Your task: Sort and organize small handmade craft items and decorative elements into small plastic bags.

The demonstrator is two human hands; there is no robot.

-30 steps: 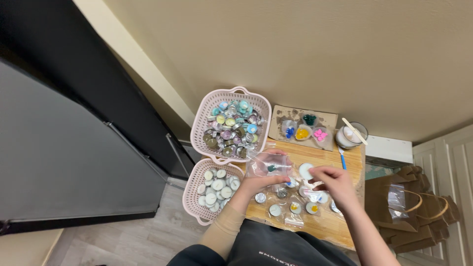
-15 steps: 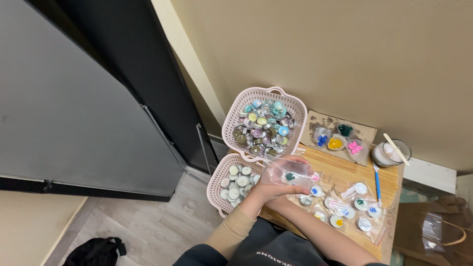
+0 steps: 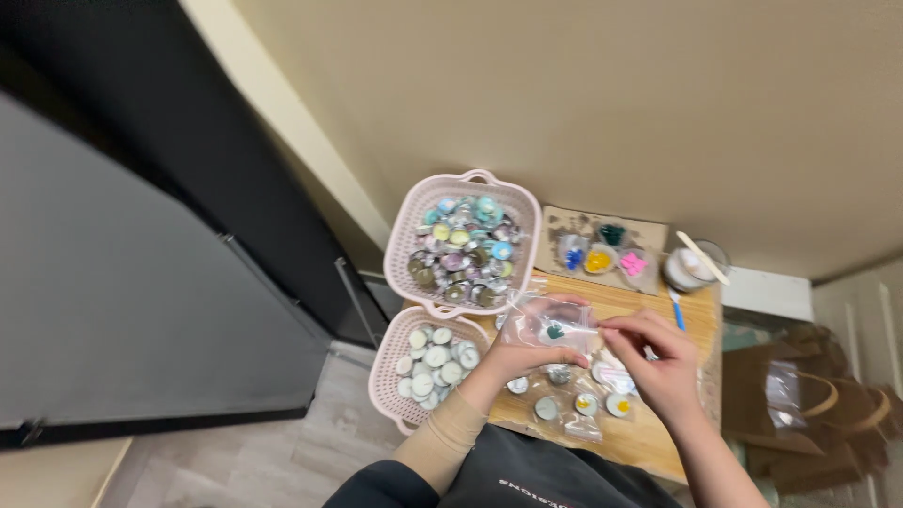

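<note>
My left hand (image 3: 517, 355) holds a small clear plastic bag (image 3: 555, 325) with a green-topped tealight inside, above a small wooden table (image 3: 649, 437). My right hand (image 3: 658, 362) pinches the bag's right edge. Under my hands lie several tealights (image 3: 578, 403), some in clear bags. A pink basket (image 3: 400, 372) of white tealights stands just left of my left hand. A second pink basket (image 3: 466, 183) behind it is full of bagged coloured tealights.
A cardboard sheet (image 3: 649, 230) with green, blue, yellow and pink pieces lies at the table's back. Beside it stands a white cup (image 3: 682, 271) with a wooden stick, and a blue tool (image 3: 675, 310). Brown paper bags (image 3: 809, 404) sit at right. A dark cabinet (image 3: 141, 282) fills the left.
The view has swung right and lower. My right hand has come up from the table to the edge of the bag that my left hand holds.
</note>
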